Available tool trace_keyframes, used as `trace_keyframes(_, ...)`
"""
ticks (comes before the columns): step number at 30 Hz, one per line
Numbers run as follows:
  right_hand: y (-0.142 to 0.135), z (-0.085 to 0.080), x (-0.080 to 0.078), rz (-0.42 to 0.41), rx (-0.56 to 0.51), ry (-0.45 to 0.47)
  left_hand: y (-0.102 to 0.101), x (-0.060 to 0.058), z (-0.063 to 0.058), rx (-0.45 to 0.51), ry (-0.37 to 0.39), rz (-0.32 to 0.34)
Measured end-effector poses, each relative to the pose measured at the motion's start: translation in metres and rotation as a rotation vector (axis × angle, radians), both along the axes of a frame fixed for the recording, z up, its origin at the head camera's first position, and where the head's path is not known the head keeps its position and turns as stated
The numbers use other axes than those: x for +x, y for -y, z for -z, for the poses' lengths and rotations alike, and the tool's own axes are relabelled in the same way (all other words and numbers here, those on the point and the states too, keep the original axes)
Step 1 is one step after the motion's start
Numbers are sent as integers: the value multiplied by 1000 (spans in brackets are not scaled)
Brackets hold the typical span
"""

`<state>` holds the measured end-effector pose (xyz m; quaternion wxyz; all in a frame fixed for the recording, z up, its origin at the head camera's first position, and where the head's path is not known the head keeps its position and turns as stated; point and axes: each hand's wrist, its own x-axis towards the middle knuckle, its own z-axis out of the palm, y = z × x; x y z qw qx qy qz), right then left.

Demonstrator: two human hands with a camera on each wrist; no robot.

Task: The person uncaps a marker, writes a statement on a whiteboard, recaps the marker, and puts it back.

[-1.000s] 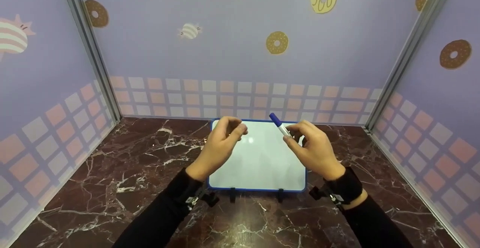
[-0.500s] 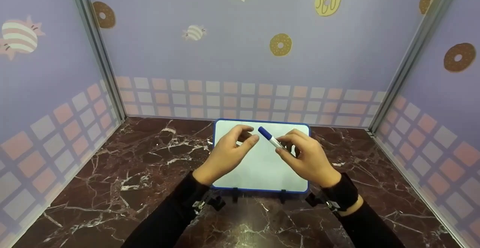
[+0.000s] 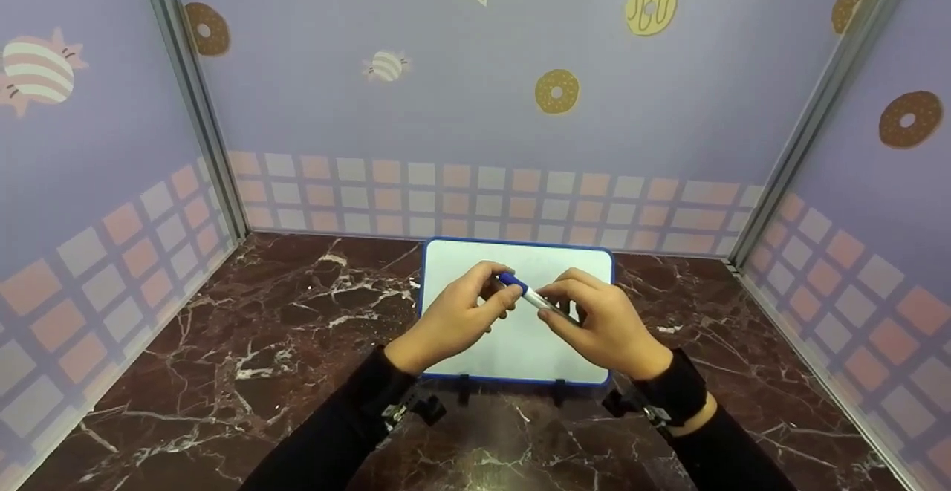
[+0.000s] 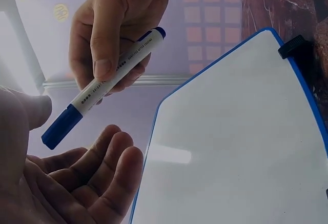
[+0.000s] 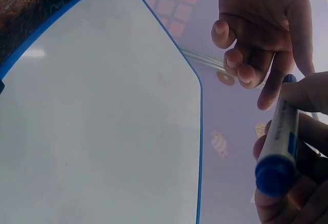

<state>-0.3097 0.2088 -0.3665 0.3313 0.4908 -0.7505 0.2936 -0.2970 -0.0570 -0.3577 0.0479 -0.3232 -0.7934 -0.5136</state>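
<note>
A whiteboard marker [image 4: 110,80] with a white barrel and blue cap is tilted above the whiteboard [image 3: 475,357]. My right hand [image 3: 605,320] pinches its barrel between thumb and fingers; the blue end plug [image 5: 275,175] faces the right wrist camera. The blue cap [image 4: 61,126] points toward my left hand [image 3: 461,313]. Around that cap the left thumb and fingers are spread, and in the left wrist view gaps show between them and it. The board has a blue frame and a blank white face.
Black clips [image 3: 464,388] sit on the board's near edge. It stands on a dark red marbled table [image 3: 319,357]. Patterned walls [image 3: 475,119] enclose the back and both sides. Each wrist wears a black strap with a small camera.
My right hand has brought the marker left and lower, toward the left hand. The left hand has shifted right and down, so the cap is now between its thumb and fingers.
</note>
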Motion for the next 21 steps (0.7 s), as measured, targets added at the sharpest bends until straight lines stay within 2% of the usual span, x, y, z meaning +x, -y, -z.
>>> trace_keyframes(8, 2, 0, 1, -40, 22, -14, 0, 2, 2, -16, 1, 14)
trace_keyframes(15, 2, 2, 6, -11, 53, 59, 0, 1, 4, -33, 2, 29)
trace_keyframes(21, 2, 2, 6, -17, 44, 10, 0, 2, 4, -76, -49, 9)
